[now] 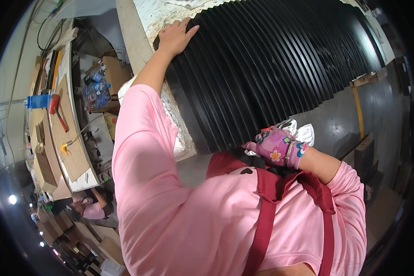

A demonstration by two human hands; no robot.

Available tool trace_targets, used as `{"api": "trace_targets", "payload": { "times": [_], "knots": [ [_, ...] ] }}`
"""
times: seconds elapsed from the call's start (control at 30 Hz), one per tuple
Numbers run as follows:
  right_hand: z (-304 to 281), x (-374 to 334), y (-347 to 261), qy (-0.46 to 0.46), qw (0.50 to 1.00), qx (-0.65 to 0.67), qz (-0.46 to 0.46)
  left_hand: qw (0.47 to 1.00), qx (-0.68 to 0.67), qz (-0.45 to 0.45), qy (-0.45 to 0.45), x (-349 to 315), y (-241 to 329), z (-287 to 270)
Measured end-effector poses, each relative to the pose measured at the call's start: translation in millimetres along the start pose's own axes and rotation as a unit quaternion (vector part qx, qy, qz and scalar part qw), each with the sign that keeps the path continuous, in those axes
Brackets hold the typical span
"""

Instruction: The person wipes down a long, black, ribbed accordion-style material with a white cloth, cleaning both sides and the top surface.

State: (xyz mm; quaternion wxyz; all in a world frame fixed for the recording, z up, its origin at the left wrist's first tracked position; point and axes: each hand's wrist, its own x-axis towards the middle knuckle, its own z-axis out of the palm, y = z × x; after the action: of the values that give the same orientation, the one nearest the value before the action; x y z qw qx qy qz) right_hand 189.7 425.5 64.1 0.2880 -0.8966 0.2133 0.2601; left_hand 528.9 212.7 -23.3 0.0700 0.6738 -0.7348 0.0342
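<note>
A large black pleated bellows cover (253, 69) stretches across the far side in front of me, its ridges running from far to near. My bare left hand (175, 37) lies on the far corner of its left end, thumb spread away from the fingers. At the near edge of the bellows, my right hand (275, 146) wears a pink flowered glove and is closed. A crumpled white cloth or plastic piece (304, 133) and a small orange-red bit (267, 129) show beside it. What its fingers hold is hidden.
On the left, a workbench (73, 161) bears a red mallet (54, 105), a blue plastic item (37, 101) and a yellow air gun (65, 147). A cardboard box (115, 69) near it holds plastic bottles (96, 88). Another person (94, 210) is beyond the bench's near end.
</note>
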Motion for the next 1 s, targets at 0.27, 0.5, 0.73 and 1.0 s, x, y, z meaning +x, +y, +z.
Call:
{"api": "trace_targets", "payload": {
  "times": [0.27,0.5,0.73,1.0],
  "knots": [
    [9.3,-8.0,9.5,0.053,0.997,0.051,0.002,0.998,-0.051,-0.023,-0.019,-2.9,-0.3,-5.2],
    [22.2,-42.9,31.6,0.095,0.991,0.096,0.023,0.992,-0.125,0.004,0.021,37.0,13.9,-15.8],
    [28.0,-53.2,44.1,0.237,0.966,0.057,0.083,0.996,-0.084,-0.001,0.025,57.5,83.6,9.4],
    [38.1,-47.3,40.0,0.217,0.967,0.090,0.096,0.997,-0.023,0.025,-0.066,71.8,80.5,-6.1]
  ]
}}
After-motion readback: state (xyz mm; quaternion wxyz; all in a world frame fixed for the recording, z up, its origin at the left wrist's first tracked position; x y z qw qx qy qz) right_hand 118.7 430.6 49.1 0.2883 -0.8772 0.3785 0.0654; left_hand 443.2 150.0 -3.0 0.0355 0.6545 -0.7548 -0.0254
